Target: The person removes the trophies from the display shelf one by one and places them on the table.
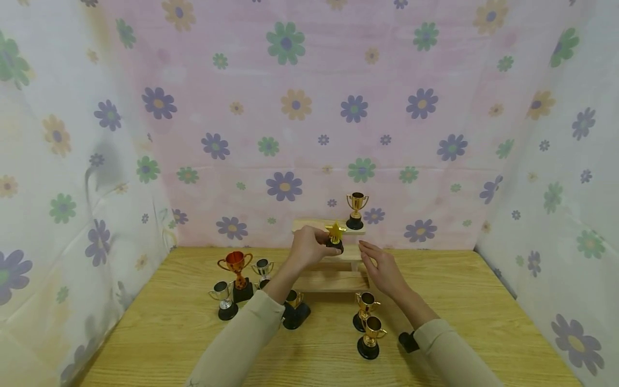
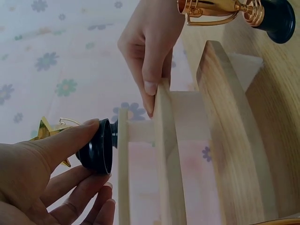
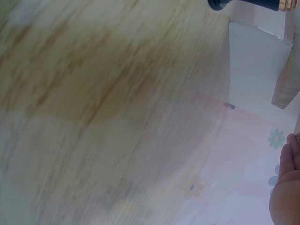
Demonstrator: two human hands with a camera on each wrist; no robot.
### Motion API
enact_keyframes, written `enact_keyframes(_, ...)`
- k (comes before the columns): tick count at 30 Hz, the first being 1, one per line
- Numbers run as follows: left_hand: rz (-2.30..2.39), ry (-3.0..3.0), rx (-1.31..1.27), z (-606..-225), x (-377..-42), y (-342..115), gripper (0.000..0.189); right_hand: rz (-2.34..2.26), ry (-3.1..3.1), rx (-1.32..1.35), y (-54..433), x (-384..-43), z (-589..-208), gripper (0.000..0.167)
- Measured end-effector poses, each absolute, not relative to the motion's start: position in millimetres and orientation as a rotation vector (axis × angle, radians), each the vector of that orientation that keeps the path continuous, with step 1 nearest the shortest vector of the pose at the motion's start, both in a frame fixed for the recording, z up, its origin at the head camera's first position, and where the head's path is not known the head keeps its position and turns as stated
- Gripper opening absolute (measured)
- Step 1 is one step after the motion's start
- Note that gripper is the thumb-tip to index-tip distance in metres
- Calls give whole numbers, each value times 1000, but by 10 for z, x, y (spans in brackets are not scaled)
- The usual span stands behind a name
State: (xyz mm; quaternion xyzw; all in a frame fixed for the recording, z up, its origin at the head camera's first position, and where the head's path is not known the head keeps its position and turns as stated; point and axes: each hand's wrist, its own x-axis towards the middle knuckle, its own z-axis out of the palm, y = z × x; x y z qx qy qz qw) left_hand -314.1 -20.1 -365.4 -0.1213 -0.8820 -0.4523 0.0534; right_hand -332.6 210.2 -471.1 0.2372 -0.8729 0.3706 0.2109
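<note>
A small gold star trophy (image 1: 336, 233) with a black base is pinched between the thumb and fingers of my left hand (image 1: 307, 248). In the left wrist view its base (image 2: 96, 149) is beside the top board (image 2: 123, 173) of a wooden stepped stand (image 1: 333, 281); part of the trophy is behind the hand. My right hand (image 1: 387, 271) has its fingers fairly straight and touches the right end of the middle board (image 2: 169, 159). A gold cup trophy (image 1: 357, 203) stands upright on the right of the top board.
On the table (image 1: 459, 301), an orange-red cup (image 1: 237, 264) and silver cups (image 1: 222, 293) stand at the left. Other gold cups (image 1: 371, 329) stand in front of the stand. A black base (image 1: 408, 342) lies by the right sleeve. Flowered cloth (image 1: 285, 134) encloses the back and sides.
</note>
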Motion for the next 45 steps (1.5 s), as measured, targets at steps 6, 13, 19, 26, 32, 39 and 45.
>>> enact_keyframes(6,-1392,-2654,-412,-3686,-3067,-215,36,1027,-2426,656,2101,-3308,-4698,36)
enact_keyframes(13,-1361,-2621,-443,-3754,-2998,-198,33,1028,-2428,661,2104,-3311,-4690,37)
enact_keyframes(19,-1378,-2630,-439,-3821,-2920,-173,31,1038,-2443,654,2099,-3305,-4692,36)
enact_keyframes(26,-1403,-2609,-484,-3945,-2871,-104,28,1045,-2450,653,2105,-3307,-4682,36)
enact_keyframes(32,-1390,-2603,-498,-4057,-2822,-24,27,1059,-2466,647,2109,-3312,-4680,37)
enact_keyframes(39,-1428,-2625,-497,-4186,-2782,30,35,1057,-2454,659,2108,-3313,-4677,37)
enact_keyframes(45,-1408,-2605,-523,-4304,-2757,44,29,1047,-2449,661,2113,-3314,-4693,37)
